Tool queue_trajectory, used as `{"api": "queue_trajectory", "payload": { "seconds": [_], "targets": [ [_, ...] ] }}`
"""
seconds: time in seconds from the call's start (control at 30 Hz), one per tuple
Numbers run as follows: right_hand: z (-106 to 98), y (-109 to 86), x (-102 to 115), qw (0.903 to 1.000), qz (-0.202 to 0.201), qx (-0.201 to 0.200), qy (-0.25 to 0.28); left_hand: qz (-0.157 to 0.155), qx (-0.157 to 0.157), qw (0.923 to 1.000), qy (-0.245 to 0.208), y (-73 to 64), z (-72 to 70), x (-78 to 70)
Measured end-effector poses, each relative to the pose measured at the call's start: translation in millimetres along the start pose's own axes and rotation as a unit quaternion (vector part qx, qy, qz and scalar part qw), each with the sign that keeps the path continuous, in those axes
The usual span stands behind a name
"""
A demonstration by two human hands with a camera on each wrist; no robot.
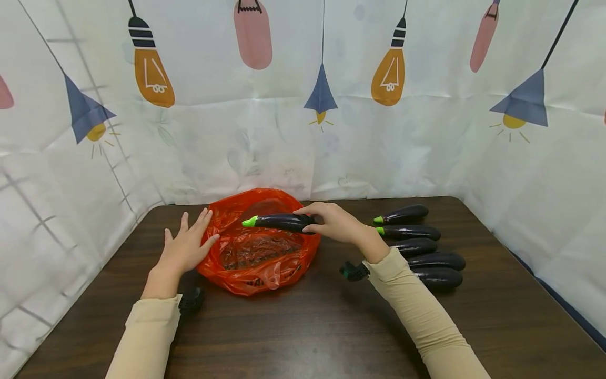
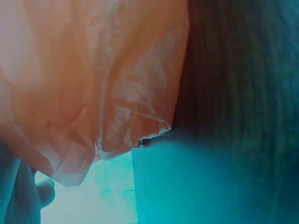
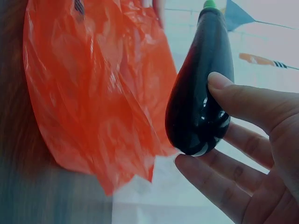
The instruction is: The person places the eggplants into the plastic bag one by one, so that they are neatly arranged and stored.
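A dark eggplant (image 1: pixel 279 222) with a bright green stem is held level over the mouth of a red plastic bag (image 1: pixel 279 281). My right hand (image 1: pixel 338 225) grips its thick end, thumb on one side and fingers on the other, as the right wrist view also shows with the eggplant (image 3: pixel 201 88). The bag stands with its mouth spread wide. At the bag's left rim my left hand (image 1: pixel 187 245) rests with fingers straight and spread. In the left wrist view the bag (image 2: pixel 93 84) fills much of the picture, and only a few fingers (image 2: pixel 28 196) show.
Several more eggplants (image 1: pixel 412 231) lie in a column on the right of the brown table (image 1: pixel 303 337), partly behind my right forearm. A white cloth (image 1: pixel 203 142) printed with lamps hangs behind the table and along both sides.
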State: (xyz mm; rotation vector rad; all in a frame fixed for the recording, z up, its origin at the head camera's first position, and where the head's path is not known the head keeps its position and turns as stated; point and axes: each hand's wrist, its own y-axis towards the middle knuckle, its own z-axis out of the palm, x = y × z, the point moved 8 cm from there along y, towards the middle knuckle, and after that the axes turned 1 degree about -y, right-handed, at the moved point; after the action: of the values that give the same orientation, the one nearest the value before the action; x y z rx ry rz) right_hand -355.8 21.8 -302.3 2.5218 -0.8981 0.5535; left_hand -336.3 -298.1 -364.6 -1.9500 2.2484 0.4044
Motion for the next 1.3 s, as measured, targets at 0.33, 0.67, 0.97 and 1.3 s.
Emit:
{"api": "queue_trajectory", "payload": {
  "seconds": [0.33, 0.67, 0.97, 1.3],
  "targets": [
    [26.5, 17.1, 17.2, 0.9982, -0.025, 0.034, -0.043, 0.0, 0.001, 1.0, 0.0, 1.5, 1.2, -0.5],
    [43.2, 22.8, 18.5, 0.9981, -0.006, 0.027, -0.055, 0.006, -0.001, 1.0, 0.001, 1.0, 0.4, -2.7],
    [59.6, 28.8, 23.2, 0.9959, -0.021, 0.047, -0.075, 0.008, 0.001, 1.0, 0.002, -0.8, 0.8, -3.9],
    [65.9, 31.3, 22.6, 0.9944, -0.016, 0.068, -0.08, 0.012, -0.004, 0.9998, 0.013, 0.0, 1.5, -5.3]
  ]
}}
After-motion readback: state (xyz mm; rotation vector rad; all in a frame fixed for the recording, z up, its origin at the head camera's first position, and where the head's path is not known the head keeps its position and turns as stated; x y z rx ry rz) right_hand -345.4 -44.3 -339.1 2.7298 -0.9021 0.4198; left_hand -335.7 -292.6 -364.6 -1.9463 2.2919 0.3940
